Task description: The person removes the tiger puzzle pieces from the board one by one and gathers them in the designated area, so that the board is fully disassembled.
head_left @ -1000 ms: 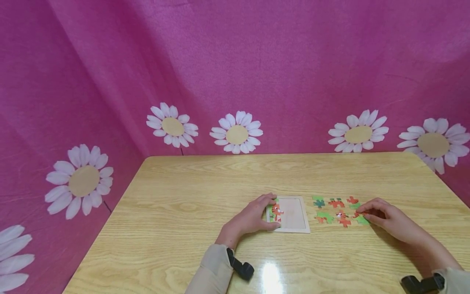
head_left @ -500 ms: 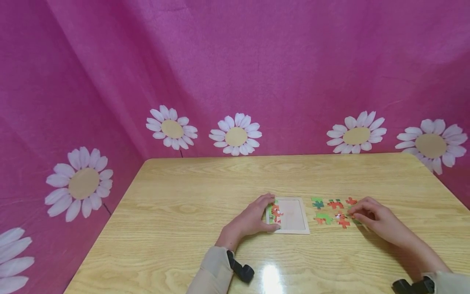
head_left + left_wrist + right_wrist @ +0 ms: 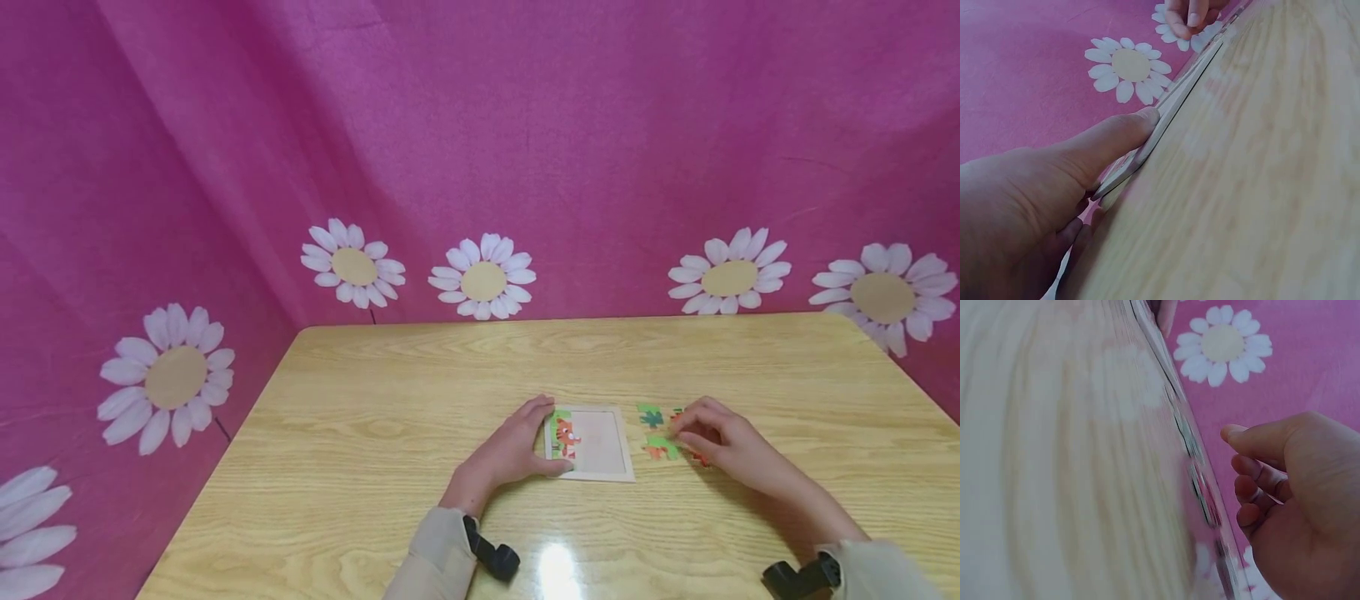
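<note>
My left hand [image 3: 508, 446] holds the left side of a square wooden puzzle tray [image 3: 600, 479], its thumb on the near rim and its fingers at the far left corner. Inside the tray, a strip of puzzle [image 3: 564, 435] with an orange animal on green fills the left side. My right hand [image 3: 731, 437] hovers over the loose pieces, fingers loosely bent, and the right wrist view shows nothing between thumb and fingers. A green puzzle piece [image 3: 650, 416] and an orange-and-green piece [image 3: 660, 448] lie left of its fingertips. The hand partly hides several other pieces.
The wooden table [image 3: 390, 400] extends to a pink curtain [image 3: 600, 150] printed with white daisies. Black wrist cameras, such as the left one [image 3: 498, 560], sit on both sleeves. Light glares on the table [image 3: 558, 571] near the front.
My right hand has moved left across the loose pieces, from the rightmost ones to those nearer the tray. My left hand stays at the tray. The head view has shifted slightly.
</note>
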### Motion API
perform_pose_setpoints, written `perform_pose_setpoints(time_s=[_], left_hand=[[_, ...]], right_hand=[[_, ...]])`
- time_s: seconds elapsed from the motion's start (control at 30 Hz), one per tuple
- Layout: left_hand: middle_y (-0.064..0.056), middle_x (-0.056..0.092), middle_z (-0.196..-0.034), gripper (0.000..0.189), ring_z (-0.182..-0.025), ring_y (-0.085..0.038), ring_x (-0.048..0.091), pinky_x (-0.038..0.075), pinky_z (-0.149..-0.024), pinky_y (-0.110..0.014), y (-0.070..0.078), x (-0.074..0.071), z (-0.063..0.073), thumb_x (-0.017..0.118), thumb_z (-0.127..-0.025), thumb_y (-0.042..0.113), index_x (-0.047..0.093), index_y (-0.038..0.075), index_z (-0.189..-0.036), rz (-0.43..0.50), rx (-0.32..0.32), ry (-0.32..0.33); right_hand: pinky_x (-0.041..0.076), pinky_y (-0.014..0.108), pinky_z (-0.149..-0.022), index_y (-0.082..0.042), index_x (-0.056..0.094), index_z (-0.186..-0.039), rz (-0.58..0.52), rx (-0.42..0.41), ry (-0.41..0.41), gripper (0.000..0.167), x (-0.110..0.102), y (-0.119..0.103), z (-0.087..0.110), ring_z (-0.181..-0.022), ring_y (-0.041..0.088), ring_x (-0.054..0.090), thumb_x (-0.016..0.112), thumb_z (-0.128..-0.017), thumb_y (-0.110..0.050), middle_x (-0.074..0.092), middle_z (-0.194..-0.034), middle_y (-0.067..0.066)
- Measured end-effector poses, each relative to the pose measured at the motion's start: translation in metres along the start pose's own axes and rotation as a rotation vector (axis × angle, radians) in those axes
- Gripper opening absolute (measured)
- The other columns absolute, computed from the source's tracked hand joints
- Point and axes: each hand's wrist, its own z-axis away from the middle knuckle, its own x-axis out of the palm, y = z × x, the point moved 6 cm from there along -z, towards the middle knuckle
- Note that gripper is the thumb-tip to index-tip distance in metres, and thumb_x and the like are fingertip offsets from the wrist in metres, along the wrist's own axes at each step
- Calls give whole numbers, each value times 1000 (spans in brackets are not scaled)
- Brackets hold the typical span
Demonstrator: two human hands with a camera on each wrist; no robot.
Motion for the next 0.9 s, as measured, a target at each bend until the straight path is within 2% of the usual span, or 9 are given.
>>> perform_pose_setpoints(time_s=[0.3,0.47,0.53,0.7,0.9], left_hand=[[-1,31,-160,93,-149,-18,30,30,-122,-34,-1,0,0,81,-77,46,36,8,-149,-3,-27,31],[-2,31,-160,95,-147,-19,33,33,-120,-36,-2,0,0,81,-76,48,36,8,-149,1,-44,40],[-2,32,-159,95,-146,-19,33,33,-120,-36,-1,0,0,81,-76,48,36,8,-149,2,-45,39],[-1,32,-159,94,-146,-18,34,34,-120,-36,-1,0,1,80,-76,49,37,9,-149,2,-44,38],[-1,32,-159,94,-146,-19,34,34,-120,-37,-2,-1,2,80,-76,50,37,9,-149,7,-43,40]], right_hand=[[43,15,-63,-10,69,-98,-50,-36,-36,12,26,-16,-21,-79,-2,48,65,-90,-1,58,-94,3],[44,18,-59,-11,68,-99,-68,20,-80,9,41,-21,-31,-73,0,48,65,-92,-8,58,-95,2],[44,18,-62,-12,68,-100,-68,40,-94,8,45,-23,-35,-75,0,48,65,-93,-10,59,-97,2],[44,17,-70,-13,69,-99,-24,61,-108,8,55,-26,-43,-83,0,48,66,-92,-11,60,-97,1],[47,18,-75,-13,70,-97,12,61,-120,7,71,-29,-53,-86,1,51,67,-92,-9,61,-97,0]])
